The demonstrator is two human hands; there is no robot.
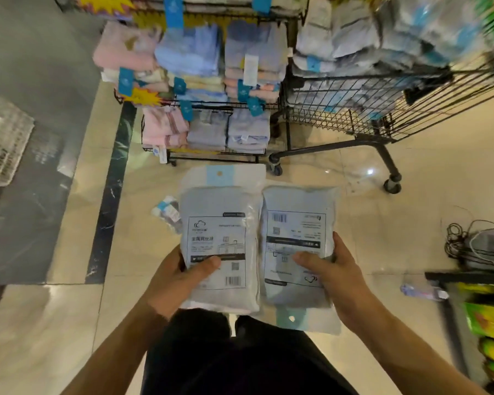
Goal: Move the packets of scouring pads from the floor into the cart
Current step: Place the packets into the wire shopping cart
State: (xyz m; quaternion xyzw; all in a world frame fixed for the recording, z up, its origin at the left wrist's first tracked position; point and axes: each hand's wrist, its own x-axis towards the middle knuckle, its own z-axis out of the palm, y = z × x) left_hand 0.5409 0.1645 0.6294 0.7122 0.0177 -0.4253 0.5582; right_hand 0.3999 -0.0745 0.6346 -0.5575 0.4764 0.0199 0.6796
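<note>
I have one packet in each hand, both lifted off the floor (340, 352) and held flat in front of me, side by side and touching along their inner edges. My left hand (174, 280) grips the left packet (220, 240) at its near left corner, thumb pressed on the printed label and the other fingers curled under, out of sight. My right hand (334, 277) holds the right packet (297, 235) the same way at its near right side, thumb on top; this one is turned round, its hang tab pointing back toward me.

Both packets look light and soft: grey padding sealed in clear film, with no stiffness of their own beyond the fill. The film is glossy, so I judge it slippery, and a pinch at one corner lets the far end droop. The better hold is across the thick padded body, thumb above and fingers beneath, not on the thin tab. Nothing here seems fragile, so dropping them in should do no harm.

The cart (382, 109) stands far and to the right, black wire, already piled with similar packets. One more small packet (169, 212) lies on the floor just left of the ones I hold, still to be fetched.
</note>
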